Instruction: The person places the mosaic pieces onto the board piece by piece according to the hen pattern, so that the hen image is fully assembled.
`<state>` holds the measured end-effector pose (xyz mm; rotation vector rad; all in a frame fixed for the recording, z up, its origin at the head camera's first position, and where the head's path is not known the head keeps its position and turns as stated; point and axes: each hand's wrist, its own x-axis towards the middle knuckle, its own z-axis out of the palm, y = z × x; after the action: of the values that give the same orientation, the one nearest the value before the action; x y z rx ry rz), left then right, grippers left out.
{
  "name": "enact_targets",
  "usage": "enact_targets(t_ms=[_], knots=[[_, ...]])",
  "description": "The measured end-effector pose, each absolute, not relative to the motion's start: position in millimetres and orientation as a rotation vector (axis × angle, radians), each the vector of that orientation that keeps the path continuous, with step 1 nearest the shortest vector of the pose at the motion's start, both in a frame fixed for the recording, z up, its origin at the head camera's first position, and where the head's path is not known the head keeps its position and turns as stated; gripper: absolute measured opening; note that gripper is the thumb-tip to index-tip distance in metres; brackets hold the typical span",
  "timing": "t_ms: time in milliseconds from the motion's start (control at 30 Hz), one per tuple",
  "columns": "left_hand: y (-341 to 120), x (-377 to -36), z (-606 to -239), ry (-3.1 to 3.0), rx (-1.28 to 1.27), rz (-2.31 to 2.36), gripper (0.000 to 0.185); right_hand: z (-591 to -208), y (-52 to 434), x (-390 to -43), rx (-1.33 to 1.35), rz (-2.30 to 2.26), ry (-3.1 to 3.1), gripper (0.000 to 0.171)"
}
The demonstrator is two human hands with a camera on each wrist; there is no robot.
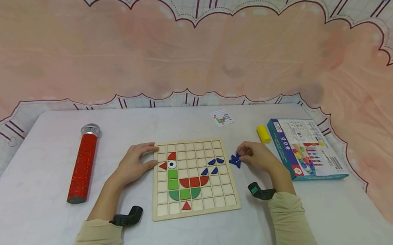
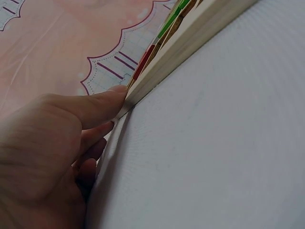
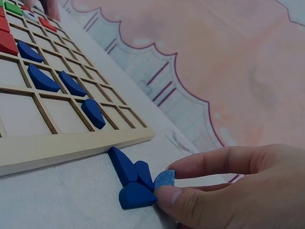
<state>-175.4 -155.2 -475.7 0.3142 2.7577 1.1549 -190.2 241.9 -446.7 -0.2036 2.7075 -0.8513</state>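
Note:
A wooden grid board (image 1: 196, 213) lies on the table, holding red, green and blue pieces and a round eye piece (image 1: 172, 164). At its left edge rests my left hand (image 1: 133, 164), the thumb (image 2: 107, 101) touching the side and the fingers reaching the top left corner. To the right of the board, my right hand (image 1: 258, 156) pinches a blue petal-shaped piece (image 3: 165, 178) between thumb and fingertip. Several similar blue pieces (image 3: 137, 196) lie together on the table beneath it. Other blue pieces (image 3: 43, 78) sit in the grid's right part.
A red microphone (image 1: 83, 165) lies at the left. Behind the board is a small picture card (image 1: 222, 117) with a coloured pattern. A yellow cylinder (image 1: 263, 134) and a teal-edged box (image 1: 306, 148) are at the right. Each wrist wears a black band.

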Motion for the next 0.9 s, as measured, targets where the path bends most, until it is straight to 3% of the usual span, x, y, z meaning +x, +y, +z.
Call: enact_targets(t_ms=[900], knots=[[-155.6, -176.2, -475.6, 2.753, 0.322, 1.154, 0.046, -438.3, 212.6, -187.2, -0.417, -0.892, 2.541, 0.015]])
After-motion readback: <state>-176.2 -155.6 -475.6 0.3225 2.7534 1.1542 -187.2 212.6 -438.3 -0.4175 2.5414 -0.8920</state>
